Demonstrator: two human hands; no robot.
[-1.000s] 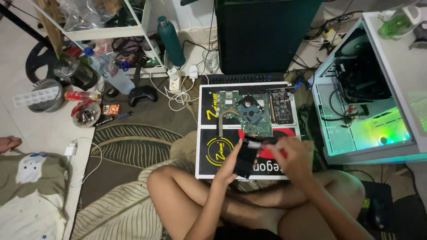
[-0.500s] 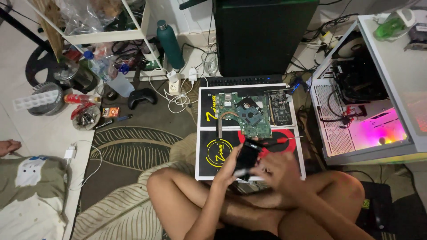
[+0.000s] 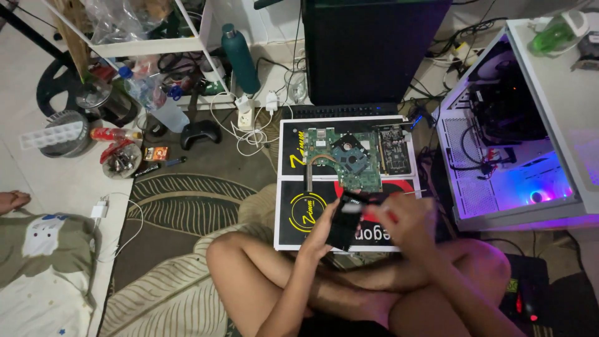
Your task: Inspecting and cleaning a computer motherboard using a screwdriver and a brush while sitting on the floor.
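The left hand grips a flat black rectangular part, fingers curled around its left edge, above a black printed board on the floor. The blurred right hand pinches a thin red-handled tool against it. A green circuit board lies just beyond. A round grey bowl holds small metal bits.

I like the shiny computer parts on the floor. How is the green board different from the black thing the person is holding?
The green circuit board lies flat on the black mat, untouched; the black part is lifted off the mat in the left hand, with the right hand beside it. The green circuit board looks bigger, with many small pieces showing; the black part looks plain and dark. Both are flat and roughly rectangular.
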